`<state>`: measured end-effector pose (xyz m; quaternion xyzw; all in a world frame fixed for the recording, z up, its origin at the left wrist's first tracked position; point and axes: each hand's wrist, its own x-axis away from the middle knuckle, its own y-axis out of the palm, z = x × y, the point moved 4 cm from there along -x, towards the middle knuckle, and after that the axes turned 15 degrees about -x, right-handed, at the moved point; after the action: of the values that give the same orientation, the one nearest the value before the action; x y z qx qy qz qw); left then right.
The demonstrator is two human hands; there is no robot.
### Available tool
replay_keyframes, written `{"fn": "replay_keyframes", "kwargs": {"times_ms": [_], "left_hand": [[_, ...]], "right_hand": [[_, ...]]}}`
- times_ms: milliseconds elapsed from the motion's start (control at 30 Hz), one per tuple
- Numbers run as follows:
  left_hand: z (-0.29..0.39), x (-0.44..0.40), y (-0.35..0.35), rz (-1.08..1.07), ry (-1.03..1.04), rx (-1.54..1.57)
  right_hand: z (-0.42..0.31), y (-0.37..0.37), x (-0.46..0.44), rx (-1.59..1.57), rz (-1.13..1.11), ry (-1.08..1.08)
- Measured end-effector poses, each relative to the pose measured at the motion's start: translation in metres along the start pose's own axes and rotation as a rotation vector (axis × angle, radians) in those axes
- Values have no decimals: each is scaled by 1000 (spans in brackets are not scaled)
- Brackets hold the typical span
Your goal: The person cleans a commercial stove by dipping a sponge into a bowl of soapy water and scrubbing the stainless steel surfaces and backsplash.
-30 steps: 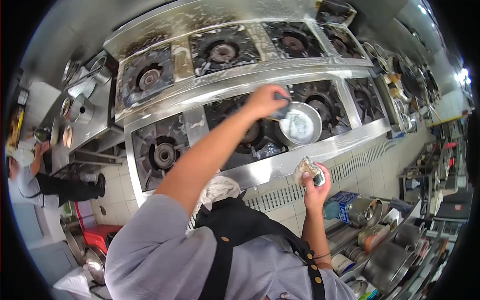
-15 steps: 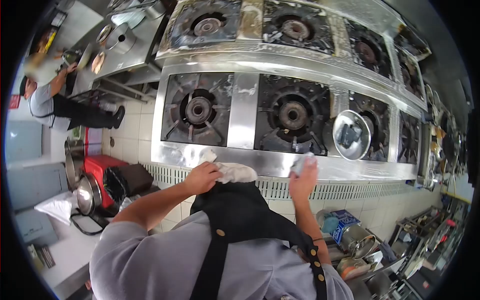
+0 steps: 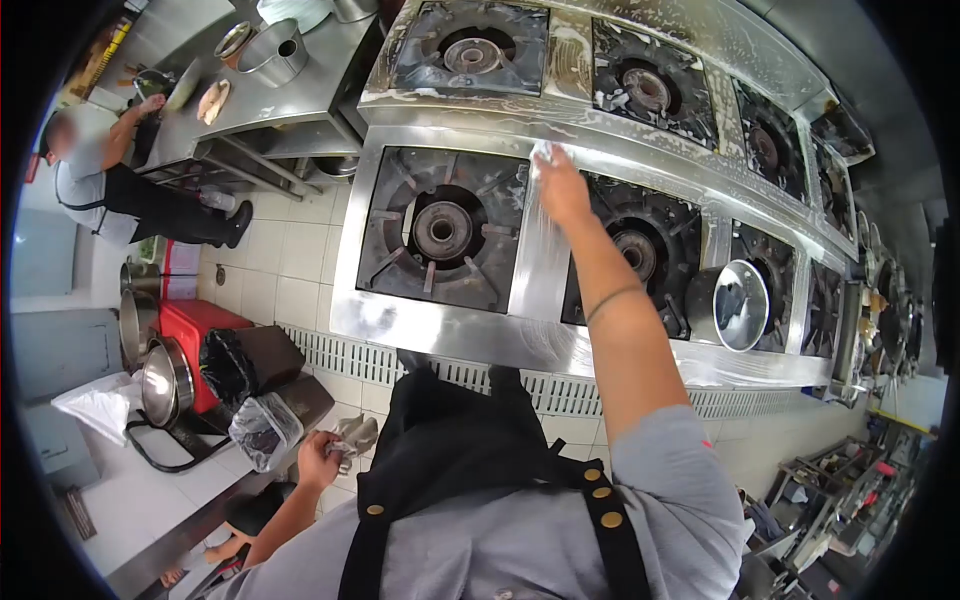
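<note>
Grip of the right hand (image 3: 563, 188): fingers bent over a small whitish pad (image 3: 547, 154), mostly hidden beneath them; cannot tell whether it is sponge or cloth. Pad lies at the far end of the steel strip (image 3: 538, 255) between two front burners of the stove (image 3: 450, 325), near the raised back row. Right arm reaches forward across the stove's front edge. Left hand (image 3: 318, 460) closed on a crumpled grey-brown cloth (image 3: 355, 438), held low, clear of the stove, beside the black apron (image 3: 450, 430). Front left burner (image 3: 441, 230) lies left of the strip, second front burner (image 3: 636, 255) right of it, partly behind the forearm. Metal pot (image 3: 741, 305) stands farther right on the front row, tilted in view, a dark item inside; item not identifiable. White foamy streaks on the back row and its surrounding steel. To the left, another person (image 3: 95, 170) stands at a steel side table (image 3: 245, 110), on which a second metal pot (image 3: 275, 55) and a pale piece of food (image 3: 213, 102) rest
</note>
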<state>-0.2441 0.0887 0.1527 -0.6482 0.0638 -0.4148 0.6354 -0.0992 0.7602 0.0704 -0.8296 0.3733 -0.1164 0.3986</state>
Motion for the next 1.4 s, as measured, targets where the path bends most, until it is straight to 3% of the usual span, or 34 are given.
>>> {"fn": "replay_keyframes", "kwargs": {"times_ms": [100,167,300,333,433,467,567,667,733,800,833,900,933,967,1033,1067,1200,1233,1267,1300,1400], "left_hand": [[-48,-11,11,-86,-63,53],[-88,-21,27,-93,-71,111],[-178,-45,49,-89,-117,281],[-204,-49,61,-81,-131,512],[-265,-56,70,-107,-240,568],[-281,-58,68,-123,-292,486],[-313,-62,60,-131,-362,415],[-341,-76,50,-96,-377,444],[-354,-81,51,-57,-392,699],[-352,-80,52,-42,-385,736],[-356,-79,58,-41,-360,681],[-361,-85,70,-96,-339,690],[-372,-87,89,-77,-364,647],[-365,-88,82,-99,-372,580],[-351,-87,68,-137,-396,512],[-360,-91,76,-131,-397,518],[-354,-99,39,-75,-386,390],[-369,-99,48,-39,-366,513],[-376,-103,51,1,-343,637],[-367,-101,30,0,-373,586],[-364,-101,16,64,-370,620]], "right_hand": [[-4,15,12,113,78,16],[-48,20,87,80,90,-60],[-118,55,256,188,116,104],[-133,81,281,218,67,138],[-239,163,257,15,-26,199],[-255,206,244,22,-51,-8],[-336,253,202,-175,-148,-231],[-280,235,224,-12,-82,-135],[-222,165,242,226,90,45],[-172,105,273,449,296,176],[-154,117,287,443,296,171],[-117,150,295,-35,312,142],[-222,155,258,386,54,16],[-222,204,259,205,-59,-50],[-325,229,217,-2,-187,-108],[-341,241,192,-22,-187,-186],[-309,267,47,181,-122,-135],[-281,272,-1,164,-28,-72],[-278,253,-45,246,-10,-159],[-256,248,-94,313,-8,-156],[-253,227,-146,341,-37,-97]]}}
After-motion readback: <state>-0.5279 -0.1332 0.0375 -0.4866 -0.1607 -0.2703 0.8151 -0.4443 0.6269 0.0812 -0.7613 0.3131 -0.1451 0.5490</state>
